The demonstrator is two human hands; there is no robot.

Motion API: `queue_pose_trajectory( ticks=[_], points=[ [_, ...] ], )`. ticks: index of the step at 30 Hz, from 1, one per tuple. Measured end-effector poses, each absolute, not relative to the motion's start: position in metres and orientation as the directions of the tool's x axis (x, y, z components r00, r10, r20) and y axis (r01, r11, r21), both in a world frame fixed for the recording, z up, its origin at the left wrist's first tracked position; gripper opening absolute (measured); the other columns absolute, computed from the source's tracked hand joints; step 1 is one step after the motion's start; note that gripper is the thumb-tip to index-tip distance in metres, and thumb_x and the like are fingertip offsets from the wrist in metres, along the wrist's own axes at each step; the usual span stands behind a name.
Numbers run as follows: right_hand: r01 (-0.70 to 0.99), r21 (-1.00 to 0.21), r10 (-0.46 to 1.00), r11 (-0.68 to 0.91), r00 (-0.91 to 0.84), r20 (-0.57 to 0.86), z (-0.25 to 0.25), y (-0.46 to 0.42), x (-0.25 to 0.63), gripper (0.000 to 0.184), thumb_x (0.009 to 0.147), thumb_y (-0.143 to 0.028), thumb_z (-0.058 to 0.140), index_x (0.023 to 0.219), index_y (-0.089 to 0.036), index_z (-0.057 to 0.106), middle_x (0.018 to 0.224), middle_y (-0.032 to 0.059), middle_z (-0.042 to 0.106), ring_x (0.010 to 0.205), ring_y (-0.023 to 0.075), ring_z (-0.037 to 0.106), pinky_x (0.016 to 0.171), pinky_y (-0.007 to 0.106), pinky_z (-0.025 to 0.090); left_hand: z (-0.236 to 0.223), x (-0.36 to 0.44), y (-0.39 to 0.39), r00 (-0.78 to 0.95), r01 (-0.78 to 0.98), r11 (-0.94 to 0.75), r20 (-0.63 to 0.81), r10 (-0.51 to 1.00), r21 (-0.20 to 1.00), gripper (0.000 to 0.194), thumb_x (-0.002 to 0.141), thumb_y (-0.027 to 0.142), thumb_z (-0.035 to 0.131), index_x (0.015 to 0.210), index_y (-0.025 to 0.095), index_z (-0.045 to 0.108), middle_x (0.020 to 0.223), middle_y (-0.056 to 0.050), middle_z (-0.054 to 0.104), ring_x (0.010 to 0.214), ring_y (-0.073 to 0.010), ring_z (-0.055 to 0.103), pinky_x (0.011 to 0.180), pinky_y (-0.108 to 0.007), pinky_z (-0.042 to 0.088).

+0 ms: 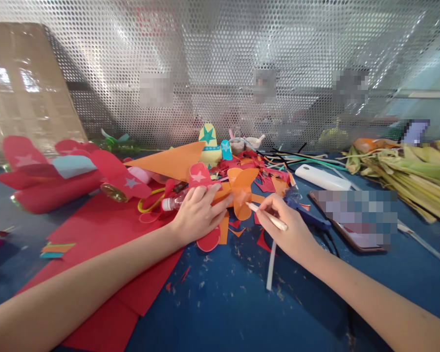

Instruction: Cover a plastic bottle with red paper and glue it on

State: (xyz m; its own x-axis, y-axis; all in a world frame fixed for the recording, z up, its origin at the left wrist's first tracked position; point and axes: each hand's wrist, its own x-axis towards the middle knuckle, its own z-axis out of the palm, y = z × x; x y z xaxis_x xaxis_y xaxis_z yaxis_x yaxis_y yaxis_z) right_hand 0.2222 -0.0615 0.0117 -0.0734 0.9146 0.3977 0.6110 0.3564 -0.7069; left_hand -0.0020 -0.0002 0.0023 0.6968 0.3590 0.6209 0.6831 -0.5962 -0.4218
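Note:
My left hand is closed over a toy airplane, its fingers wrapped across the body and hiding much of it. The toy has red paper wings, one with a pale star, and orange petal-shaped paper pieces at its right end. A small clear bottle with a white cap sticks out left of that hand; whether it belongs to the toy I cannot tell. In my right hand is a white pen, pinched between the fingers, its tip at the orange paper.
Red paper sheets lie under my left forearm. A larger red toy airplane stands at the left. Red paper scraps are heaped behind the hands. To the right are a white glue gun-like handle, a phone and dry husks.

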Motion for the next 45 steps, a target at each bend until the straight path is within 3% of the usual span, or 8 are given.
queue_pose_trajectory(
  ticks=[45],
  points=[
    [0.634,-0.695,0.919,0.341,-0.07,0.387,0.012,-0.0606,0.222,0.014,0.085,-0.034,0.048,0.076,-0.025,0.044,0.06,-0.0043,0.053,0.051,0.0133,0.053,0.051,0.025,0.039,0.0007,-0.0019,0.0015,0.694,0.687,-0.589,0.626,0.357,-0.426,0.032,0.091,0.033,0.053,0.12,0.031,0.065,0.119,-0.012,0.062,0.088,-0.026,0.05,0.074,-0.038,0.045]
  ],
)
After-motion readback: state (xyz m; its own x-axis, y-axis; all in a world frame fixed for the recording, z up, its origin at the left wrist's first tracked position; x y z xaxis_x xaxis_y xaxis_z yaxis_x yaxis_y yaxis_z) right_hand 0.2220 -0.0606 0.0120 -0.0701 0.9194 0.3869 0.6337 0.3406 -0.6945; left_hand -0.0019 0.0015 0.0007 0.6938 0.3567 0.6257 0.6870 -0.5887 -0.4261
